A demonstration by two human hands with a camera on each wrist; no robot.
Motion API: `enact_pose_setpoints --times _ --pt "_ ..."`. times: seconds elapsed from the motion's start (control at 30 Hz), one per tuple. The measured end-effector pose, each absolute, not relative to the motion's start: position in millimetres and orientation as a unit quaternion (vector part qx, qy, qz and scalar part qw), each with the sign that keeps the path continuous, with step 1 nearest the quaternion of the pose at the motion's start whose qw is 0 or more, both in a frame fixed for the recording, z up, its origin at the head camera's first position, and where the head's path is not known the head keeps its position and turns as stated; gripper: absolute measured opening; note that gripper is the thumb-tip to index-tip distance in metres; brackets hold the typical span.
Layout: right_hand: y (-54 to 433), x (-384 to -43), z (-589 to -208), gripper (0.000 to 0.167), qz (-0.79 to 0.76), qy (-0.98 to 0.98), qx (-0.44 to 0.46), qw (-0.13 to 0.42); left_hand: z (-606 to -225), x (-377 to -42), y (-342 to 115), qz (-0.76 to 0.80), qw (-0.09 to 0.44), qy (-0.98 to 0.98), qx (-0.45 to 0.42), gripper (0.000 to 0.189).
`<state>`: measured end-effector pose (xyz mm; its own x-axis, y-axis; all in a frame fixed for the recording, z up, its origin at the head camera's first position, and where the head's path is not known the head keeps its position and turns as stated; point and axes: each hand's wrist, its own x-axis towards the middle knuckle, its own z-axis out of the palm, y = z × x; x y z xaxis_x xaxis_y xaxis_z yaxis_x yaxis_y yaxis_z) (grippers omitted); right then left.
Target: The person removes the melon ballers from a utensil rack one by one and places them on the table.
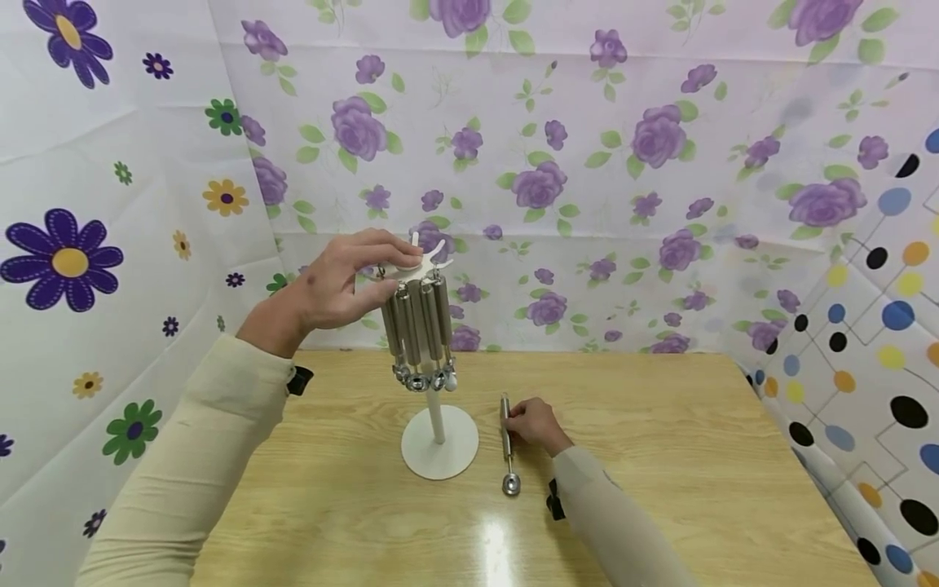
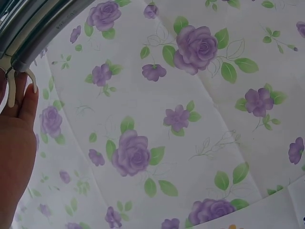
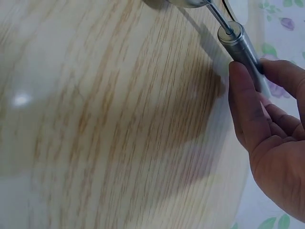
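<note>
Up on the white stand (image 1: 440, 456), my left hand (image 1: 345, 281) grips the pronged top (image 1: 412, 271), fingers laid over it and thumb along the near side. Several steel utensils (image 1: 414, 326) with small round heads hang from its hooks. The left wrist view has some steel handles (image 2: 40, 36) in its upper corner, beside my fingers. To the right of the stand, my right hand (image 1: 534, 421) pinches a small steel scoop (image 1: 506, 444) by its handle, round head toward me. Close up, thumb and fingers press the handle (image 3: 243, 50) from both sides, low over the wood.
The stand's round white base rests on a wooden table (image 1: 660, 456). Floral cloth (image 1: 543, 187) hangs behind the table's far edge, with patterned cloths at the left and right sides. A bright reflection lies on the near tabletop.
</note>
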<state>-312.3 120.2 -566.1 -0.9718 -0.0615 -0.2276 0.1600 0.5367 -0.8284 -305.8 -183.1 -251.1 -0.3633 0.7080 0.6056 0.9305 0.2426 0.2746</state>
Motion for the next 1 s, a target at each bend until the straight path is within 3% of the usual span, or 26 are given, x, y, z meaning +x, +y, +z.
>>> enact_pose_setpoints --times 0.4,0.77,1.0 --pt "124 -312 -568 0.018 -0.463 0.877 0.052 0.121 -249 -305 -178 -0.291 0.182 -0.774 -0.532 0.059" --pt "128 -310 -563 0.019 -0.444 0.888 0.037 0.116 -241 -299 -180 -0.254 0.173 -0.807 -0.505 0.043" --pt "141 -307 -528 0.038 -0.439 0.893 -0.01 0.1 -243 -296 -185 -0.253 0.182 -0.814 -0.49 0.039"
